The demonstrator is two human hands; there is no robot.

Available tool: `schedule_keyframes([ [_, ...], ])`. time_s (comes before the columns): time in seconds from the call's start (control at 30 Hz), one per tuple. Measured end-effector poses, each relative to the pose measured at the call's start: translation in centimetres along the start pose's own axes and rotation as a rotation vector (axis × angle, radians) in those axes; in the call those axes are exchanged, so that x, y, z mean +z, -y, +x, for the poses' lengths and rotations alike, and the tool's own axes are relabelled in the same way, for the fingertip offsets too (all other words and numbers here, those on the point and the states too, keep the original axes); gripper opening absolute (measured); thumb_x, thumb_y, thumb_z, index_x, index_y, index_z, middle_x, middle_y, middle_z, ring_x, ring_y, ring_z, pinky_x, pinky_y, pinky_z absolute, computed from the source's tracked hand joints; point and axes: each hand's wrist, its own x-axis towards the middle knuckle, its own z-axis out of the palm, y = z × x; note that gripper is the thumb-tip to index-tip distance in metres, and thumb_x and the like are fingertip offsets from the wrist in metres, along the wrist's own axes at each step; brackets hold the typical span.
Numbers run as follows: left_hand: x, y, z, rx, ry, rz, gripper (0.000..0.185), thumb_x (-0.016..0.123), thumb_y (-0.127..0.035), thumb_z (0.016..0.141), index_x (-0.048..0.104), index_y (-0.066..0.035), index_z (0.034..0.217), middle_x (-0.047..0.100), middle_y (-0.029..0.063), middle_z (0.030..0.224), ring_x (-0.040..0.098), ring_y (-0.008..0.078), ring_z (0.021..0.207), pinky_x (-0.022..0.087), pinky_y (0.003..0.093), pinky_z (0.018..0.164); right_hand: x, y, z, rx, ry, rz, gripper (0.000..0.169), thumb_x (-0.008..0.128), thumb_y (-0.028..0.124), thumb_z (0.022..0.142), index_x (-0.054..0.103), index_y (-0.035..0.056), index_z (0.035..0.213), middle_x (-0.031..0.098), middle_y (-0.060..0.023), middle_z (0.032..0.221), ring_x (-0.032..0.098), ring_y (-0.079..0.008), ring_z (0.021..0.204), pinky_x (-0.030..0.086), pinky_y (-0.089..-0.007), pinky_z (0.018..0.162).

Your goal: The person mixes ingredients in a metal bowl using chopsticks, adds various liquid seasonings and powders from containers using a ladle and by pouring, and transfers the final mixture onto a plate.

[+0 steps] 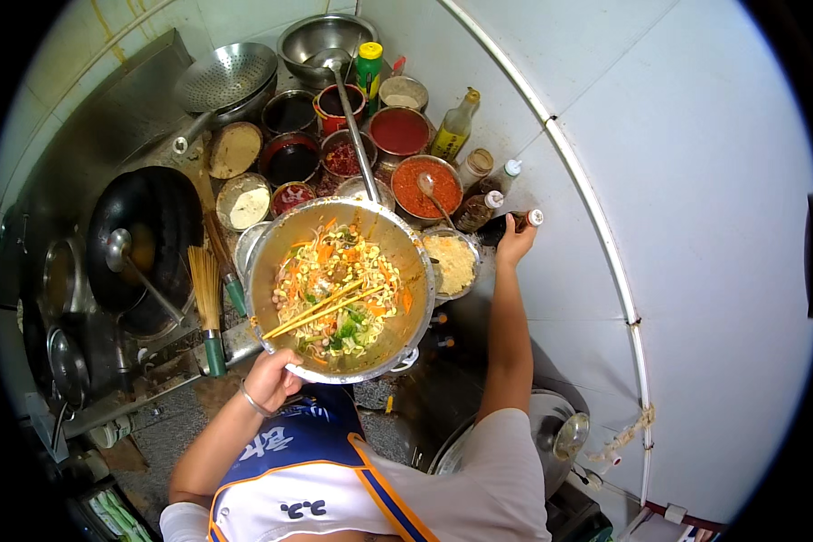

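Note:
My left hand (pixel 274 381) grips the near rim of a large metal bowl (pixel 413 271), tilted so its inside faces the camera. In the bowl lie noodles with bean sprouts, carrot strips and green leaves (pixel 349 328), and a pair of yellow chopsticks (pixel 322 310) rests across them. To the right, my right hand (pixel 517 242) is closed around a dark glass bottle (pixel 493 231) with a white cap, at the end of a row of bottles by the wall. Just left of that hand is a bowl of chopped garlic (pixel 455 263).
Beyond the bowl crowd seasoning bowls, among them chilli paste (pixel 417 184) with a spoon, red sauce (pixel 400 131) and white powder (pixel 249 207). A long-handled ladle (pixel 352 122) leans over them. At left are a black wok (pixel 169 203) with a ladle (pixel 118 249) and a bamboo brush (pixel 206 291).

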Motion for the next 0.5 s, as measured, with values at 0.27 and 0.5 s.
schedule_keyframes([
  [0.27,1.6,0.9,-0.4,0.079,-0.119,0.012,0.008,0.048,-0.004,0.073,0.048,-0.004,0.081,0.043,0.0023,0.052,0.038,0.0101,0.037,0.026,0.0224,0.033,-3.0,8.8,0.9,-0.381,-0.108,0.048,0.044,0.067,0.003,0.067,0.049,0.0008,0.107,0.049,-0.0134,0.107,0.051,-0.029,0.095,0.041,-0.0396,0.082],
  [0.5,2.0,1.5,-0.1,0.084,-0.135,-0.03,0.003,0.048,-0.003,0.073,0.048,-0.005,0.075,0.039,0.0011,0.046,0.037,0.011,0.036,0.027,0.023,0.033,4.2,6.5,11.4,0.155,0.399,-0.015,0.03,0.067,0.003,0.066,0.054,-0.0006,0.093,0.058,-0.0109,0.074,0.059,-0.0177,0.059,0.045,-0.0261,0.045],
])
